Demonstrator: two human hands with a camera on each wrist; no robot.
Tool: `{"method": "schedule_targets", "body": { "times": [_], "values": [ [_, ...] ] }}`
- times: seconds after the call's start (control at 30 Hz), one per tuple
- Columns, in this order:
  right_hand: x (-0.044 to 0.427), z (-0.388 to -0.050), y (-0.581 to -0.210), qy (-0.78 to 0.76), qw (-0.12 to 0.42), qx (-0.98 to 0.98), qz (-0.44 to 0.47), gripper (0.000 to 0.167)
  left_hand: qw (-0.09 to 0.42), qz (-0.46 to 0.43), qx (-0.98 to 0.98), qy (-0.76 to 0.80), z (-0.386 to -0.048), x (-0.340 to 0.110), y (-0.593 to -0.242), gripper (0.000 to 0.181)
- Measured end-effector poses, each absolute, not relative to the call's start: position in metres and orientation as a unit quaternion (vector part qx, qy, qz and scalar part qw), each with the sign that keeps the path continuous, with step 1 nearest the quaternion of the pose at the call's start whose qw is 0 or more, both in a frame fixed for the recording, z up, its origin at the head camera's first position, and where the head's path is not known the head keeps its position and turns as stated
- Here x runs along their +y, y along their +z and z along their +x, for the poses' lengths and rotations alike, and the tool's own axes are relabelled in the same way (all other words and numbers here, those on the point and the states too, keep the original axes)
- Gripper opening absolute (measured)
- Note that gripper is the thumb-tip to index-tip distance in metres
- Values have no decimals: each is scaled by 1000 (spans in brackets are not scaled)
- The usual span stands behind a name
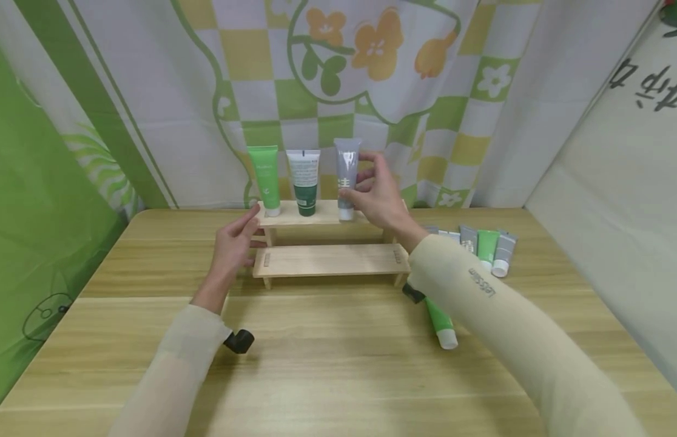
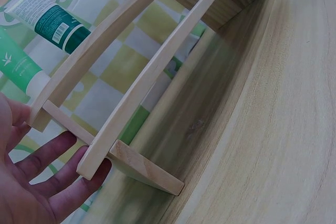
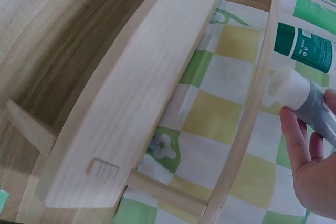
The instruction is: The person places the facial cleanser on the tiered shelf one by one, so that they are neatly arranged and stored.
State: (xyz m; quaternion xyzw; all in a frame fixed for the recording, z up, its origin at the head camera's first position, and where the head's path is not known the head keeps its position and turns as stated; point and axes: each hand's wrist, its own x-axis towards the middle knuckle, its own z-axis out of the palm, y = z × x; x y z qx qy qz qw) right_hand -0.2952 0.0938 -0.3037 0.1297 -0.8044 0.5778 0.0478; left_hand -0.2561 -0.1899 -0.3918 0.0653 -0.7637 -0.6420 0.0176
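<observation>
A two-tier wooden shelf point(image 1: 332, 261) stands on the table. My right hand point(image 1: 379, 197) pinches a grey tube point(image 1: 347, 173), cap down, at the right part of the upper tier. Whether its cap point(image 3: 290, 87) touches the wood, I cannot tell. Left of it, a white and dark green tube point(image 1: 304, 182) and a bright green tube point(image 1: 266, 179) stand upright on their caps. My left hand point(image 1: 233, 243) rests at the shelf's left end; in the left wrist view its spread fingers point(image 2: 58, 156) touch the ends of the tiers.
Several grey, white and green tubes lie at the right, one grey tube point(image 1: 505, 252) outermost, partly behind my right sleeve point(image 1: 480, 297). Another green tube point(image 1: 441, 321) lies nearer, below that forearm. A patterned curtain point(image 1: 295, 115) hangs behind the table point(image 1: 316, 376).
</observation>
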Motion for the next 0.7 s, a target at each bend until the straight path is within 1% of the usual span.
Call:
{"method": "schedule_targets", "body": {
  "times": [0.3,0.7],
  "values": [
    [86,-298,-309,559,86,-814,133,76,25,65,-765,-641,-256,-190,-392,41],
    [77,-300,-315,547,120,-820,123,74,23,64,-765,-641,-255,-190,-391,42]
  ]
}}
